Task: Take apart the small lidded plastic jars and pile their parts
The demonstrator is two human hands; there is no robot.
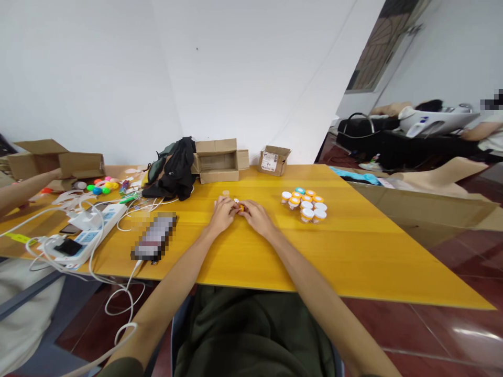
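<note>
My left hand [223, 213] and my right hand [253, 213] meet over the middle of the table, fingers bent inward. Between their fingertips is a small orange-and-white thing [241, 208], mostly hidden, so its kind does not show. Just behind my left fingers lies a small pale, see-through round piece [226, 193]. To the right of my hands stands a group of small lidded tubs [307, 213]. Their lids are white, orange-rimmed or, on one at the back, teal [299, 190].
Left of my arm lie a phone [155, 238] and a white power strip [96, 233] with tangled cables. Behind are a black bag [176, 170], an open cardboard box [218, 175] and a smaller box [274, 161]. Another person's arm [29, 189] reaches in at left.
</note>
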